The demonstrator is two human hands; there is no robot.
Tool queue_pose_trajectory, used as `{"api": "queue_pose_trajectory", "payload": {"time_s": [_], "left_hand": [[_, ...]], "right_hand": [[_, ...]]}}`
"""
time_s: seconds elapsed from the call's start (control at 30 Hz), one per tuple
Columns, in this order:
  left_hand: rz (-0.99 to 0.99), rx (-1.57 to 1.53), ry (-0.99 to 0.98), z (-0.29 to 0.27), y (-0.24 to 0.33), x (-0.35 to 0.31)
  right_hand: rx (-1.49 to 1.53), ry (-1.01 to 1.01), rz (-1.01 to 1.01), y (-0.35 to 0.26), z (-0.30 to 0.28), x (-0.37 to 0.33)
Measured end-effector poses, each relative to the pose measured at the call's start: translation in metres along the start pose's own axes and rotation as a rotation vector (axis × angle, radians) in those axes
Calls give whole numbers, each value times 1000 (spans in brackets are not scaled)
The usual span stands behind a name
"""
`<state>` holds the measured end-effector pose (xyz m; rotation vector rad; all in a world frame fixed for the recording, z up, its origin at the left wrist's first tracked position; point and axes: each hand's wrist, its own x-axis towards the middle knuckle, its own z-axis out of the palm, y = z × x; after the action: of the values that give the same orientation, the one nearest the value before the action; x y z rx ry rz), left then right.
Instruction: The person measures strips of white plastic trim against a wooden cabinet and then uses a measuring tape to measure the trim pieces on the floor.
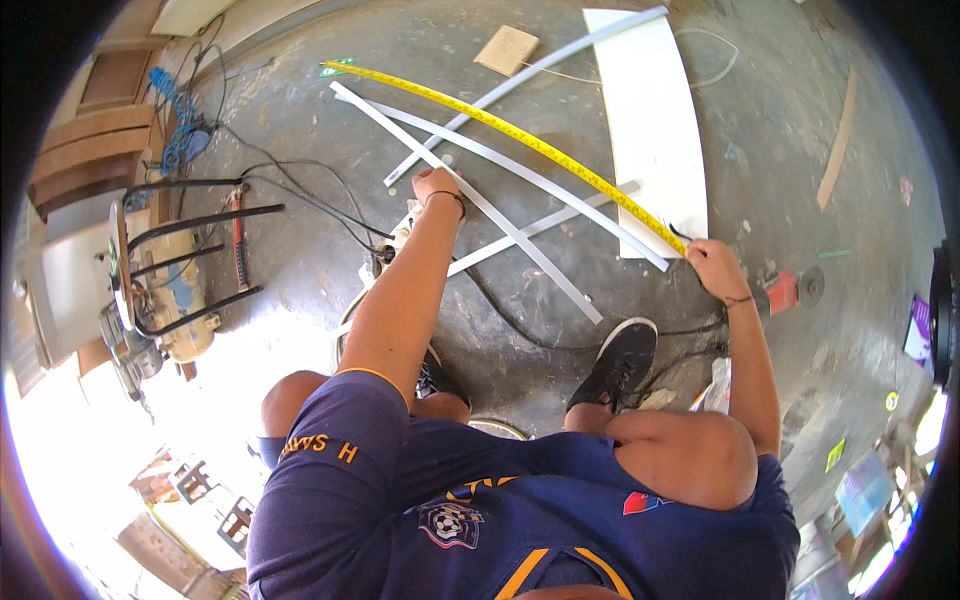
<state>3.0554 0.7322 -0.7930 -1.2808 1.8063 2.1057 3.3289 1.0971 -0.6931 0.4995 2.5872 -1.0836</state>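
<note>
At the left, a tan tank (185,300) is seen on the floor (330,215) beside a black metal frame (230,218). Nearer the middle, the left hand (435,187) is placed with its fingers curled at a narrow pale strip (500,221); whether the strip is gripped or only touched cannot be told. That strip is crossed by others, among them a second long strip (520,170) that is laid close to the tape measure (500,124). The yellow tape is stretched slantwise over the floor, from a small green patch (340,66) at its far left end, across the lower part of a white board (660,130), to the right hand (715,270), by which its near end is pinched. Farther right, a red power tool (783,292) is left lying on the floor.

For a sound measurement, the tape is best kept taut and untwisted, and its far end firmly seated, since no hand is placed there. If a strip is to be measured, the tape should be brought parallel and close along it, with both ends lined up and the mark read from straight above. The loose strips are better kept from being nudged meanwhile.

As for containers, the tank is the clearest one made out; it appears closed, and its contents cannot be seen.
</note>
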Motion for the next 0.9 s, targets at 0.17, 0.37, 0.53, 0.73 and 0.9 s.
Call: {"api": "queue_pose_trajectory", "payload": {"time_s": [0.17,0.37,0.53,0.73,0.9], "left_hand": [[87,195,142,-3,2,-13],[154,519,246,-6,4,-1],[955,905,169,31,-1,-64],[159,217,-429,65,-8,-106],[155,41,-567,53,-52,-122]], "right_hand": [[-45,-21,55,-3,-2,-4],[-57,22,21,10,4,-2],[-106,22,-32,25,-2,-5],[41,-48,64,15,4,-1],[120,-156,79,-12,5,4]]}}
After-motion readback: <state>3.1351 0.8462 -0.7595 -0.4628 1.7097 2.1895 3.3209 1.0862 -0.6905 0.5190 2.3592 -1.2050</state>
